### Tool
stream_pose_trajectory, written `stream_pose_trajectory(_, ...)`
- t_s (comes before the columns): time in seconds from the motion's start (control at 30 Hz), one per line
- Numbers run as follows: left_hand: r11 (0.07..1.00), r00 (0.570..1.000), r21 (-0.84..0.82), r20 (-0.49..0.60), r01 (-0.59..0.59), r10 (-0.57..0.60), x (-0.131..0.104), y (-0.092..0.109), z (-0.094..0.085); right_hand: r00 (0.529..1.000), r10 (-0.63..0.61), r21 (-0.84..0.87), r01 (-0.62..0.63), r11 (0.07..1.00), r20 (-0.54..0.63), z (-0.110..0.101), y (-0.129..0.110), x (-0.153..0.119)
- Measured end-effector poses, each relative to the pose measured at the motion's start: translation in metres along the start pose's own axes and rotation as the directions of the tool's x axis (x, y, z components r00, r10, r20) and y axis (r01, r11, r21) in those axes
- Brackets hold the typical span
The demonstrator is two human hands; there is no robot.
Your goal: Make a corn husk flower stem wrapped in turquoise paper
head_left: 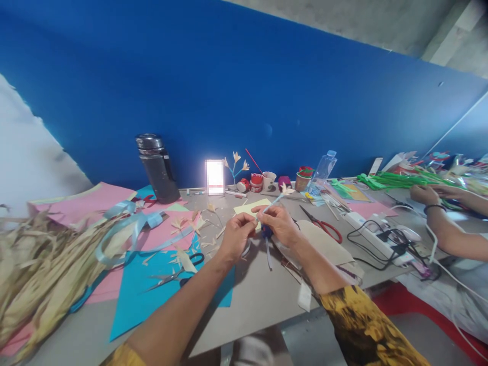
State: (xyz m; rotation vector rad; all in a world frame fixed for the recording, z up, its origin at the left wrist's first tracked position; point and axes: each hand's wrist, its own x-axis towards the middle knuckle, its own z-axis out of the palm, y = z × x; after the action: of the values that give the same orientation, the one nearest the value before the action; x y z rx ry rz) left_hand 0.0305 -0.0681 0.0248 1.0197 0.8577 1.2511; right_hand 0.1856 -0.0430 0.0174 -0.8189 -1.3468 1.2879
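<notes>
A small pale flower (286, 190) on a light-blue wrapped stem rises from the fingers of my right hand (277, 221), which are pinched round the stem. My left hand (240, 233) is close beside it, fingertips pressed together near the stem's lower part; what they hold is too small to make out. Just below my right fingers is a dark blue object (266, 232) with a pale strip hanging down. Behind the hands lies a pale yellow paper (247, 207). Black-handled scissors (171, 278) rest open on blue paper (133, 300) to the left.
Dried husks (49, 269) and a blue ribbon (102, 244) lie left. A dark thermos (158, 173), finished-looking flowers (235, 165), cups (269, 181) and a bottle (324, 170) stand along the wall. Red-handled scissors (328, 229), a power strip (375, 239) and another person's hands (425, 195) are right.
</notes>
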Motion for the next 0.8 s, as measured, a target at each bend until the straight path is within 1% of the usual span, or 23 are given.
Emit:
stream_pose_trajectory(0.07,0.999,0.999,-0.029,0.026,0.036,-0.035,-0.001,0.001,0.000,1.000,-0.027,-0.006,0.027,1.000,-0.015,0.000,0.000,0.000)
stream_pose_trajectory(0.17,0.987,0.988,-0.114,0.111,0.118,-0.105,-0.001,0.005,-0.002,0.998,-0.063,-0.023,0.063,0.998,0.004,0.000,-0.004,-0.001)
stream_pose_trajectory(0.23,0.983,0.981,-0.101,0.134,0.156,-0.142,-0.001,0.007,-0.002,0.997,-0.082,-0.060,0.082,0.995,0.013,-0.001,-0.007,-0.001)
stream_pose_trajectory(0.3,0.986,0.980,-0.056,0.133,0.159,-0.151,0.000,0.008,-0.002,0.996,-0.089,-0.075,0.090,0.993,0.025,-0.001,-0.009,-0.002)
stream_pose_trajectory(0.4,0.996,0.990,-0.025,0.113,0.088,-0.085,0.000,0.005,-0.002,0.997,-0.050,-0.039,0.052,0.998,0.061,-0.001,-0.009,-0.002)
stream_pose_trajectory(0.5,1.000,0.998,-0.003,0.058,0.011,-0.011,0.001,0.001,-0.002,0.997,-0.029,-0.029,0.031,0.999,0.072,0.002,-0.009,-0.003)
stream_pose_trajectory(0.6,0.997,1.000,0.065,-0.006,-0.029,0.030,0.002,-0.001,-0.004,0.999,-0.051,-0.075,0.049,0.996,-0.019,0.006,-0.010,-0.003)
stream_pose_trajectory(0.67,0.987,0.995,0.143,-0.051,-0.080,0.088,0.003,-0.003,-0.005,0.995,-0.066,-0.111,0.056,0.992,-0.079,0.009,-0.009,-0.003)
stream_pose_trajectory(0.73,0.966,0.984,0.222,-0.091,-0.132,0.155,0.004,-0.004,-0.005,0.992,-0.070,-0.136,0.055,0.989,-0.109,0.010,-0.007,-0.002)
stream_pose_trajectory(0.8,0.951,0.978,0.274,-0.105,-0.147,0.182,0.005,-0.005,-0.005,0.988,-0.075,-0.161,0.052,0.986,-0.138,0.009,-0.003,0.000)
